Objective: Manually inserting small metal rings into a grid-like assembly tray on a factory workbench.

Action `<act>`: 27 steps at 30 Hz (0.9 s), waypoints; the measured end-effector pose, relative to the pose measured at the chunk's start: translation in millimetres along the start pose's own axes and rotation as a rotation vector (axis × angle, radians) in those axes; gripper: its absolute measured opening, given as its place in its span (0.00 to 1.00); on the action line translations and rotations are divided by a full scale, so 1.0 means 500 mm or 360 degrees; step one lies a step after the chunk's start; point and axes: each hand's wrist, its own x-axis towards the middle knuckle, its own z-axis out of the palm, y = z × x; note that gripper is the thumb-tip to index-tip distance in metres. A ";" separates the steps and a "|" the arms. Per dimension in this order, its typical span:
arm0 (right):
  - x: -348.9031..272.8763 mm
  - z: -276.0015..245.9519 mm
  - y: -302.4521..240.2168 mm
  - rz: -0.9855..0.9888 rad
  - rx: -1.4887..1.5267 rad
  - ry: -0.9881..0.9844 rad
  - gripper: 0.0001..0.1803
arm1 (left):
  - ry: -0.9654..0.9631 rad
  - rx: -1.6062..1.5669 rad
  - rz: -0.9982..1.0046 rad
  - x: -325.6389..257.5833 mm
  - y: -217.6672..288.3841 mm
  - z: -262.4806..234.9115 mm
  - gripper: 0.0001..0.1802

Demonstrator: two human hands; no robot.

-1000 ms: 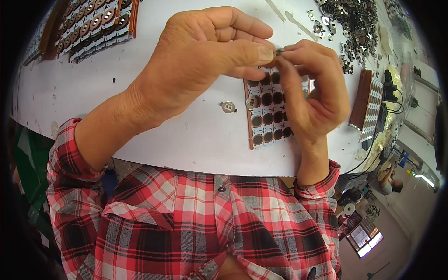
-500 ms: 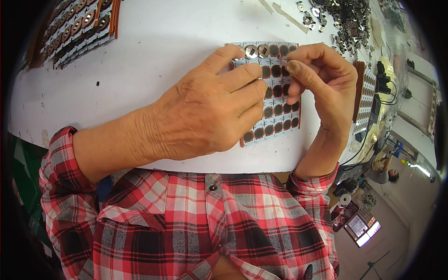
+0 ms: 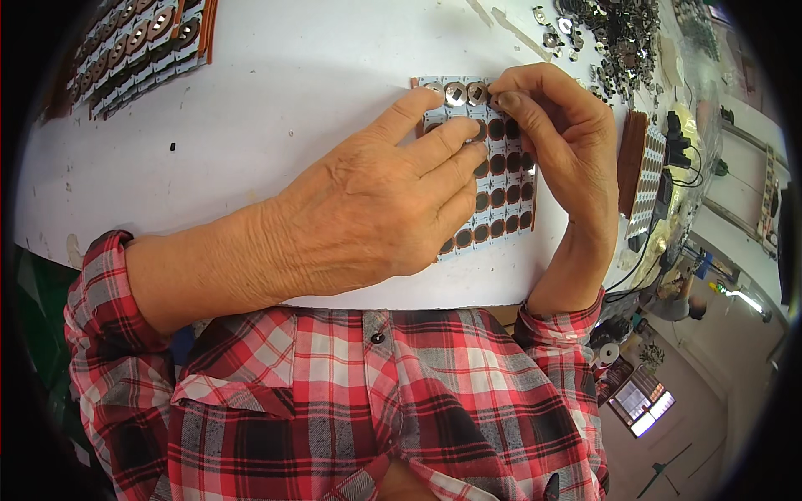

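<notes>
A pale circuit board panel (image 3: 499, 199) lies on the white table, printed with rows of dark round pads ringed in copper brown. Shiny metal discs (image 3: 455, 94) with square slots sit on the far row's left part. My left hand (image 3: 359, 196) spreads across the panel's left side, index fingertip on the leftmost disc and the other fingers apart over the pads. At the far row, just right of the discs, my right hand (image 3: 555, 125) pinches thumb and index finger together. A small metal piece seems to be between those fingertips, mostly hidden by them.
Loose metal discs (image 3: 622, 42) are heaped at the far right of the table. Stacked panels stand at the far left (image 3: 138, 50) and on the right (image 3: 647, 175), near black cables (image 3: 687, 167). A tiny black piece (image 3: 173, 147) lies left. Another person (image 3: 672, 307) is in the background.
My right hand has moved left and slightly away from me, bringing its pinch down at the far row beside the discs. The left hand has barely shifted.
</notes>
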 end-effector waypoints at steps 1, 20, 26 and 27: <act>-0.001 0.005 -0.008 0.0050 0.0060 0.0010 0.06 | -0.0001 0.0022 -0.0002 -0.001 0.001 -0.005 0.11; -0.015 -0.004 0.018 0.0038 0.0070 0.0295 0.11 | -0.0142 0.0115 -0.0037 -0.002 0.016 -0.014 0.14; -0.003 -0.079 0.061 -0.0161 -0.0538 0.0493 0.11 | -0.0144 0.0096 0.0003 0.002 0.016 -0.011 0.13; -0.004 -0.078 0.049 -0.0106 -0.0646 0.0409 0.11 | -0.0144 0.0084 -0.0013 0.002 0.017 -0.012 0.13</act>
